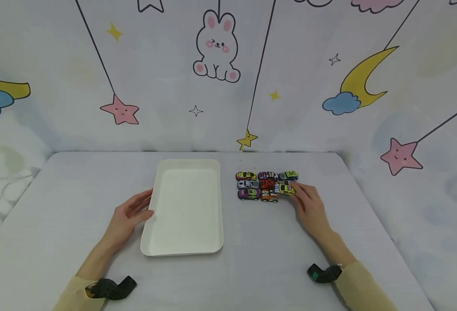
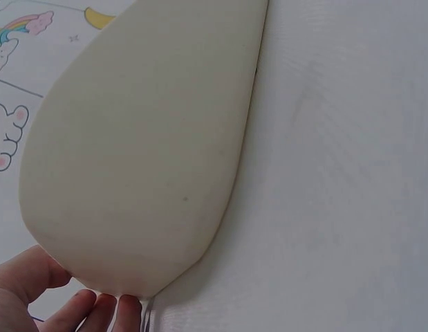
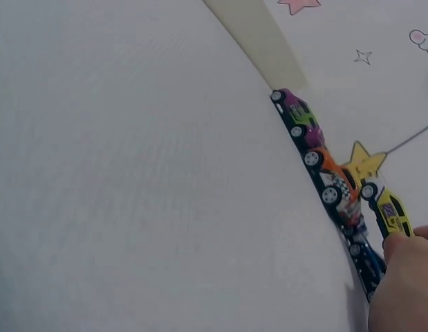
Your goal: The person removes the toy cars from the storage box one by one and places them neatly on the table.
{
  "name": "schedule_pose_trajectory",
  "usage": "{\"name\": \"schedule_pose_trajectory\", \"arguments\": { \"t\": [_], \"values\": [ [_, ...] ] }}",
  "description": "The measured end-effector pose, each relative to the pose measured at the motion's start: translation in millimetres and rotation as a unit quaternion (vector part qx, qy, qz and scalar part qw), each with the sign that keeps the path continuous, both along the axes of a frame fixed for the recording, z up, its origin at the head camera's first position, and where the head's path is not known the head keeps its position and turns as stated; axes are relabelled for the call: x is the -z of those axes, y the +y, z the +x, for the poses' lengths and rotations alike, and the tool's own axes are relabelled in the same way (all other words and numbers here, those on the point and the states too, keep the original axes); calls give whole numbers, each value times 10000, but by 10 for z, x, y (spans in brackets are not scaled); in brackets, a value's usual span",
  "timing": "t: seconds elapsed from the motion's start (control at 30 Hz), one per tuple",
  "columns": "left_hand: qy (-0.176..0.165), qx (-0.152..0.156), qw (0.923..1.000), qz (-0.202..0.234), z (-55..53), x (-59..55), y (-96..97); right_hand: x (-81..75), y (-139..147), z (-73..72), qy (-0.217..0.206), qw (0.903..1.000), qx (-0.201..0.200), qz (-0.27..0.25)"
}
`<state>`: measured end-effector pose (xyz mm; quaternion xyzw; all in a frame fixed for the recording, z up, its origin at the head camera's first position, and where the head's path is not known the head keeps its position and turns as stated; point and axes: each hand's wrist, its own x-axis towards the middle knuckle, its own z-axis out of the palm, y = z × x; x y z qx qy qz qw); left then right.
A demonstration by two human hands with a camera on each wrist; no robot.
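Note:
A white rectangular tray (image 1: 185, 248) lies on the table, its left long side held by my left hand (image 1: 125, 222). In the left wrist view, the thumb (image 2: 44, 273) is at the rim and the curled fingertips (image 2: 131, 308) are against the outer wall. My right hand (image 1: 311, 211) pinches a yellow toy car (image 3: 391, 211) between thumb and fingers, lifted above the others. Beneath and beside it, small toy cars sit in close rows: a purple one (image 1: 248, 194), an orange one (image 1: 269, 196), a red one (image 1: 267, 184) and several more. The held car partly hides one.
The white table (image 1: 251, 268) ends at a back edge against a printed cloth (image 1: 166, 77) with stars, a moon and a rabbit. A strip of bare table separates the tray from the cars. Dark wrist cameras (image 1: 113, 288) sit on both forearms.

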<state>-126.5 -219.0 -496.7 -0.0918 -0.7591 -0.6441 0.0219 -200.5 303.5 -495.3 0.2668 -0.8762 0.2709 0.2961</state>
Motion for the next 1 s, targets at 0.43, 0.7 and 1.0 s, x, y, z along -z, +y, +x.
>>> {"name": "schedule_pose_trajectory", "arguments": {
  "t": [0.43,0.7,1.0],
  "values": [
    [43,23,9998,186,0,13,-23,29,108,17,-390,9986,340,67],
    [1,35,9999,165,18,21,-5,42,127,40,-655,9966,420,279],
    [36,27,9999,148,40,-2,-14,18,102,40,-579,9972,386,264]
  ]
}}
